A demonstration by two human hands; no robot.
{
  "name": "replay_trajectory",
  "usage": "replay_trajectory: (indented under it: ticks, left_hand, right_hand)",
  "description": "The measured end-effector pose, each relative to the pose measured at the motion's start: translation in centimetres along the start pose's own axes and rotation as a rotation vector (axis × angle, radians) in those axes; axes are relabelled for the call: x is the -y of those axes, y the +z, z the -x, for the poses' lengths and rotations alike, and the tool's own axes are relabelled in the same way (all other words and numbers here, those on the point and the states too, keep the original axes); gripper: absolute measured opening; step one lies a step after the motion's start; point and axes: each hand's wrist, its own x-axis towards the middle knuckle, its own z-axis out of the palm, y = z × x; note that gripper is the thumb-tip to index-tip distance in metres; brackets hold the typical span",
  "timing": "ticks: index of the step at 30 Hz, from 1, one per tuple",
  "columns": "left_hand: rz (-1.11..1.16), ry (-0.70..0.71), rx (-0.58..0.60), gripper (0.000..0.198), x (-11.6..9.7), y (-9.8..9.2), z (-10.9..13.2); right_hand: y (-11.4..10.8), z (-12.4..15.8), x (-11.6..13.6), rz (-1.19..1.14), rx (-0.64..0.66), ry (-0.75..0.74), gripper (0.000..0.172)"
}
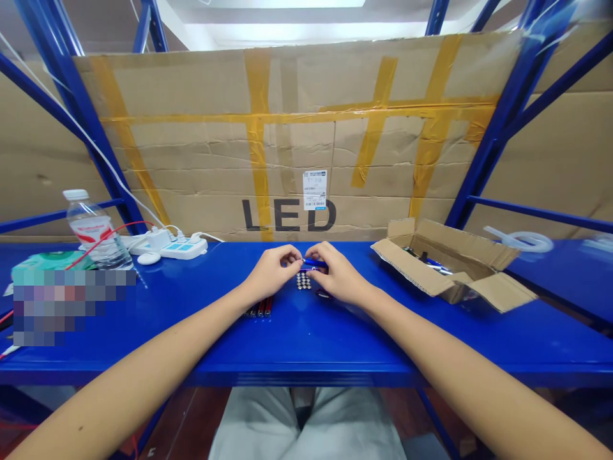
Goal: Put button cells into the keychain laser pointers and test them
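Note:
Both hands meet above the middle of the blue tabletop. My right hand (334,271) is closed around a slim blue pen-shaped tube (314,263), whose end points toward the left hand. At that end my left hand (276,271) pinches thumb and fingers together; whatever is between them is too small to name. Just below the fingertips, small round silver pieces like button cells (303,281) stand in neat rows. A small dark item (324,294) lies under my right hand. Several dark red tubes (261,308) lie side by side, partly hidden by my left wrist.
To the right stands an open cardboard box (421,268) with pen-like pieces inside, beside a coiled clear tube (527,241). At left are a water bottle (98,233), a power strip (184,247) and a green pack (48,262). A large cardboard panel (211,160) closes off the back.

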Motion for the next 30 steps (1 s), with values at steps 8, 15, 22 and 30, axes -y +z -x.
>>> replay_trajectory:
  ticks: [8, 15, 22, 30]
  left_hand:
    - [0.101, -0.023, 0.049, 0.012, -0.5, 0.1, 0.2]
    - [0.039, 0.061, 0.044, 0.013, -0.6, -0.1, 0.4]
    - [-0.095, 0.172, 0.033, 0.011, -0.4, 0.0, 0.4]
    - [-0.118, 0.179, 0.049, 0.010, -0.6, -0.2, 0.5]
  right_hand:
    - [-0.5, 0.2, 0.2, 0.043, -0.070, -0.209, 0.016]
    - [-1.1, 0.1, 0.7, -0.013, -0.055, -0.182, 0.010]
    - [-0.9, 0.1, 0.7, 0.017, -0.003, -0.116, 0.010]
    - [-0.9, 0.3, 1.3, 0.071, 0.009, -0.118, 0.012]
